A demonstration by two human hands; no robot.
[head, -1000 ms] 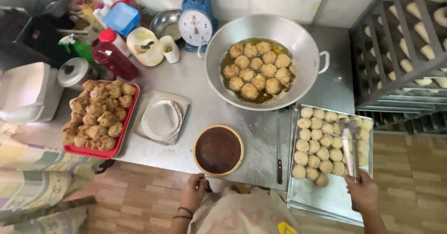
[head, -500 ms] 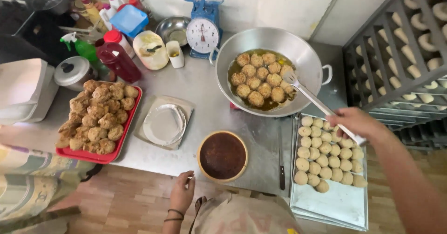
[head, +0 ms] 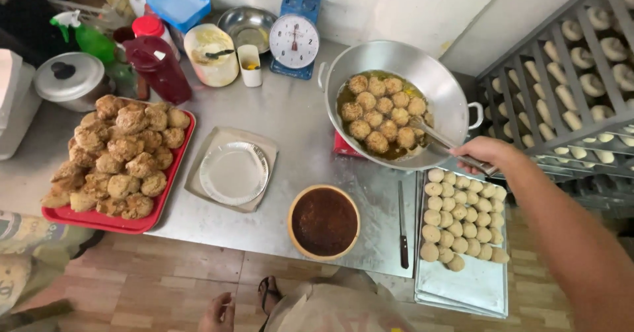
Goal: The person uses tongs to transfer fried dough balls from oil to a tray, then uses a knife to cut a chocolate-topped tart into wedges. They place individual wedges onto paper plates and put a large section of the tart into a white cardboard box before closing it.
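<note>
Now right hand (head: 485, 153) grips tongs (head: 449, 146) in wok (head: 429, 81) (among frying balls (head: 380, 110)); left hand (head: 218, 313) low — empty, loosely open.

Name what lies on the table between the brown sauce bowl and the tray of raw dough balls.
A knife, lying lengthwise on the table; head view.

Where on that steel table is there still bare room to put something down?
Bare steel table lies between the paper plate, the scale and the wok. The tray of dough balls has its near end free. The back left corner is crowded with bottles; the right hand holds tongs at the wok.
</note>
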